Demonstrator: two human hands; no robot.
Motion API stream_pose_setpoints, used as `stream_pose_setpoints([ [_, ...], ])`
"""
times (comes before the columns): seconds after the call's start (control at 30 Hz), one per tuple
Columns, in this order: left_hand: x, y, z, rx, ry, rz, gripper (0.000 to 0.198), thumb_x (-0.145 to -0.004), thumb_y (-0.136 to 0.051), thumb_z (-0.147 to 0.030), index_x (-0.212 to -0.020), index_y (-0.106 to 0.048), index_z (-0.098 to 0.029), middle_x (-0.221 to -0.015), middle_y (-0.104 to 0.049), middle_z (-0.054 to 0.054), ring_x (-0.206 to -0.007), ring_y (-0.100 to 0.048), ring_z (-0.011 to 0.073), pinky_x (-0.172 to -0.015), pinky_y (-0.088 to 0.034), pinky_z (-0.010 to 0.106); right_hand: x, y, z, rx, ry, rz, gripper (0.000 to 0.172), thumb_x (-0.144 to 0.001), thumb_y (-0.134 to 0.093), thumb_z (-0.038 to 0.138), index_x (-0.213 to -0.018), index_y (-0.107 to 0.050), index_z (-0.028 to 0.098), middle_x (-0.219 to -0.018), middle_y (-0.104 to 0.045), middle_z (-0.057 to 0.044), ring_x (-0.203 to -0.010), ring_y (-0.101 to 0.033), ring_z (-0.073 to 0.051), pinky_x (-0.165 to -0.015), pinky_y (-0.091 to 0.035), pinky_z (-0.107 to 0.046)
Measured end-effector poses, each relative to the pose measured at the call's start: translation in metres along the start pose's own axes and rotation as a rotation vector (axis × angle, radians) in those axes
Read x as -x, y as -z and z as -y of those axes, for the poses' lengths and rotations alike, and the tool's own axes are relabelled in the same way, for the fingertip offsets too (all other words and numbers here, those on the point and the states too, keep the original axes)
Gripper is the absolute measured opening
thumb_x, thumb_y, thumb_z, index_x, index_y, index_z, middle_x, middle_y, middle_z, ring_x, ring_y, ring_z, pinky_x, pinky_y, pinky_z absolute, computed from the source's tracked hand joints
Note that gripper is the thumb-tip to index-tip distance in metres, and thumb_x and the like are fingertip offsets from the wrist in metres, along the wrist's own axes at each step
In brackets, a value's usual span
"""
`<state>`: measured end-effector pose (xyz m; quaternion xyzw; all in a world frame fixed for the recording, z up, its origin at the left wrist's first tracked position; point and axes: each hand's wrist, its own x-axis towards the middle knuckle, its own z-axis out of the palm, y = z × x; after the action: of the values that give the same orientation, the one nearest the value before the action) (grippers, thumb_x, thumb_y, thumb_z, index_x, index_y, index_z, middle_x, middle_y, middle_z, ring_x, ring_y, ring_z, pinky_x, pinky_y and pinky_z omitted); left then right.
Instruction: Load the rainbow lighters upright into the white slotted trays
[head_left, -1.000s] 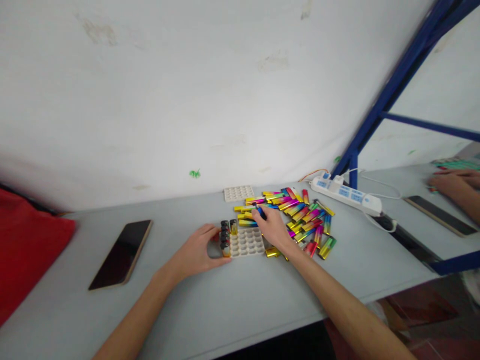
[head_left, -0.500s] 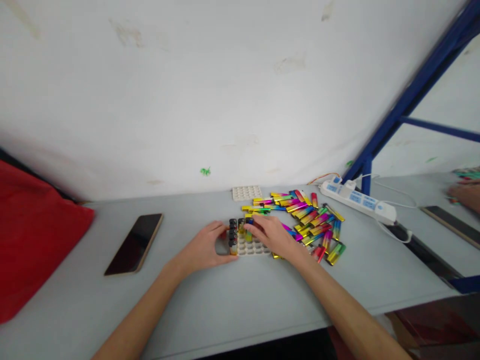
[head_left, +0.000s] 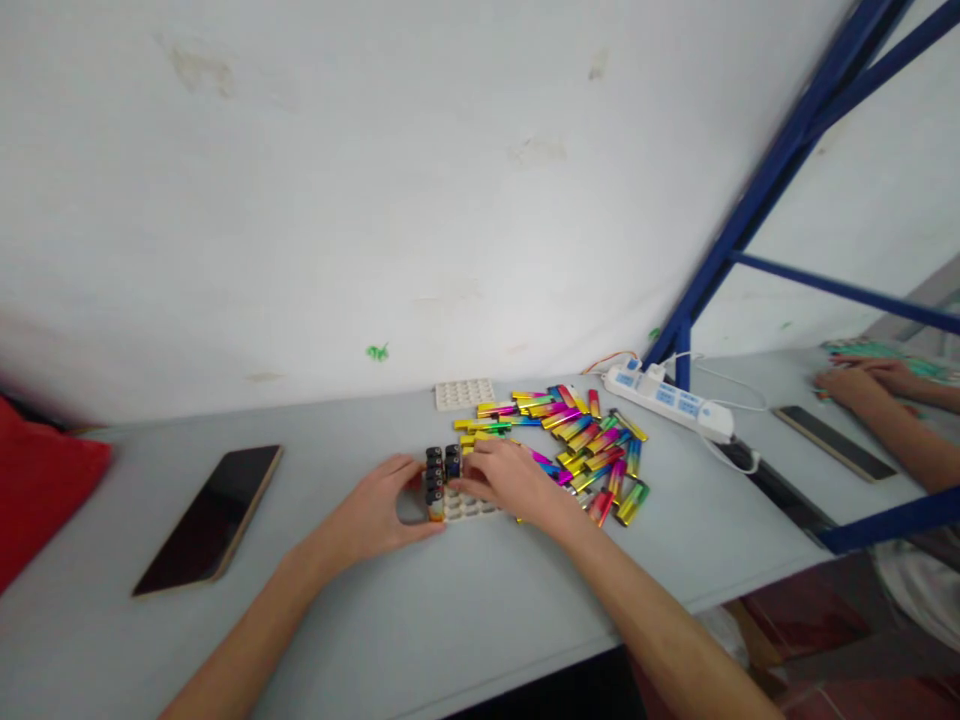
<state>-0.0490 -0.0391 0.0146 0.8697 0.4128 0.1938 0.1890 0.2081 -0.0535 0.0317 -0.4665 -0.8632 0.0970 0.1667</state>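
Note:
A white tray with rows of holes [head_left: 471, 508] lies on the table before me. Black-topped lighters [head_left: 435, 486] stand upright in a column along its left edge. Around that edge curves my left hand [head_left: 375, 508], thumb at the front corner and fingers farther back. Over the tray, my right hand [head_left: 506, 480] is closed, its fingertips at a dark-topped lighter [head_left: 452, 466] in the second column; the fingers partly hide it. Loose shiny lighters in rainbow colours [head_left: 592, 440] lie heaped to the right of the tray.
Another white holed tray [head_left: 465, 393] sits by the wall. A dark phone [head_left: 214, 515] lies left, near a red cloth-like object [head_left: 45, 480]. A power strip [head_left: 667, 402] and blue metal frame [head_left: 712, 270] stand right. Beyond them, another person's hands [head_left: 862, 382] work.
The view has shifted, so the table things appear farther left. My right hand has brought its lighter leftward, up to the second column of the tray. My left hand stays at the tray's edge.

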Motion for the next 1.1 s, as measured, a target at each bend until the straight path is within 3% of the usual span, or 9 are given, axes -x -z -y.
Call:
stream_pose_setpoints([
  [0.1,-0.001,0.0,0.0,0.008,0.0,-0.009,0.046,-0.075,-0.089,-0.054,-0.104,-0.071,-0.024,-0.109,-0.076,0.009,-0.101,-0.072,0.0325,-0.093,-0.061,0.045,0.007,0.009,-0.025,-0.158,-0.009,-0.092,0.031,-0.111,-0.064,0.047,-0.098,-0.073,0.02,-0.096,-0.075,-0.005,-0.09,-0.069,-0.02,-0.082,-0.05,-0.03],
  [0.23,-0.001,0.001,-0.003,-0.006,0.008,-0.02,0.046,-0.074,-0.09,-0.053,-0.102,-0.071,-0.022,-0.108,-0.075,0.009,-0.1,-0.072,0.0331,-0.092,-0.062,0.046,0.011,0.02,-0.071,-0.013,-0.219,-0.308,0.014,-0.109,-0.063,0.022,-0.113,-0.076,0.018,-0.119,-0.076,-0.014,-0.115,-0.069,-0.028,-0.106,-0.051,-0.04],
  [0.43,-0.001,0.002,-0.005,0.0,0.007,-0.002,0.043,-0.074,-0.089,-0.053,-0.097,-0.068,-0.023,-0.102,-0.073,0.008,-0.093,-0.07,0.0306,-0.087,-0.061,0.043,0.017,0.025,-0.11,0.121,-0.322,-0.179,0.047,-0.097,-0.067,0.007,-0.144,-0.068,0.013,-0.149,-0.067,-0.02,-0.138,-0.062,-0.033,-0.122,-0.046,-0.05],
  [0.67,-0.001,0.002,-0.003,-0.002,0.003,0.007,0.044,-0.076,-0.089,-0.055,-0.099,-0.068,-0.023,-0.103,-0.073,0.008,-0.094,-0.069,0.0298,-0.088,-0.061,0.043,0.017,0.025,-0.106,0.169,-0.355,-0.167,0.018,-0.099,-0.07,0.014,-0.115,-0.078,0.016,-0.122,-0.076,-0.017,-0.116,-0.068,-0.033,-0.108,-0.053,-0.047],
  [0.8,-0.002,0.002,-0.002,-0.017,0.012,0.017,0.044,-0.077,-0.086,-0.057,-0.099,-0.069,-0.023,-0.102,-0.073,0.007,-0.093,-0.069,0.0297,-0.088,-0.06,0.042,0.02,0.022,-0.103,0.117,-0.277,-0.267,0.011,-0.103,-0.068,0.019,-0.108,-0.078,0.018,-0.113,-0.077,-0.015,-0.109,-0.068,-0.031,-0.104,-0.053,-0.046],
  [0.9,-0.002,0.002,-0.002,-0.016,0.009,0.014,0.045,-0.077,-0.086,-0.059,-0.097,-0.069,-0.024,-0.102,-0.073,0.007,-0.094,-0.069,0.0302,-0.088,-0.06,0.042,0.021,0.021,-0.098,-0.01,-0.251,-0.506,0.014,-0.105,-0.067,0.031,-0.104,-0.076,0.02,-0.109,-0.074,-0.014,-0.105,-0.067,-0.029,-0.098,-0.054,-0.042],
  [0.97,-0.002,0.002,-0.002,-0.005,0.002,0.008,0.045,-0.077,-0.086,-0.059,-0.097,-0.069,-0.024,-0.101,-0.074,0.007,-0.093,-0.069,0.0299,-0.088,-0.06,0.042,0.019,0.022,-0.092,-0.163,-0.307,-0.648,0.028,-0.106,-0.066,0.045,-0.091,-0.07,0.022,-0.09,-0.07,-0.007,-0.087,-0.065,-0.025,-0.084,-0.054,-0.037],
  [1.03,-0.002,0.002,-0.002,0.008,-0.006,0.001,0.044,-0.077,-0.086,-0.059,-0.096,-0.069,-0.023,-0.1,-0.073,0.007,-0.091,-0.069,0.0289,-0.085,-0.06,0.042,0.015,0.022,-0.084,-0.425,-0.402,-0.715,0.043,-0.103,-0.065,0.06,-0.08,-0.059,0.025,-0.068,-0.059,0.001,-0.064,-0.056,-0.019,-0.065,-0.048,-0.032],
  [1.1,-0.002,0.002,-0.002,0.011,-0.006,-0.002,0.044,-0.077,-0.087,-0.059,-0.096,-0.069,-0.024,-0.101,-0.073,0.007,-0.09,-0.068,0.0286,-0.085,-0.06,0.041,0.01,0.021,-0.076,-0.779,-0.466,-0.719,0.049,-0.095,-0.069,0.071,-0.082,-0.054,0.026,-0.059,-0.056,0.006,-0.053,-0.05,-0.015,-0.055,-0.042,-0.029],
])
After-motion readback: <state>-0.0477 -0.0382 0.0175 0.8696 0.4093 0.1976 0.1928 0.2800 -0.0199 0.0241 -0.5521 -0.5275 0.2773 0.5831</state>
